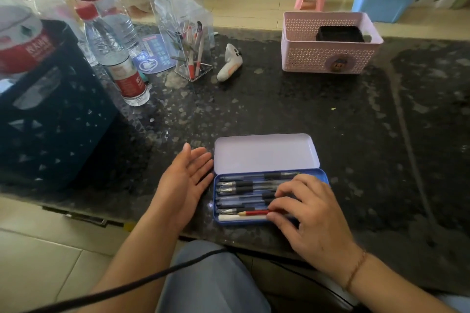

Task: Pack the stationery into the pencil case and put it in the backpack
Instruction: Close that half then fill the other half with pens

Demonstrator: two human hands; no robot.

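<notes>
Pencil case (321, 177), blue tin with pale lid (264, 153) flipped back flat, near front edge of dark speckled table (330, 119), tray full of pens (244, 184) side by side, plus red pencil (254, 212) and white stick (241, 217) along near wall. Right hand (309, 218) over tray's right half, fingers bent, fingertips (270, 215) on red pencil, no clear grip; left hand (184, 178) just left of case, palm up, fingers straight and loose, holding nothing. Farther back: pink basket (328, 58), clear pen holder (193, 58), water bottles (119, 58), dark crate (50, 119) at left.
</notes>
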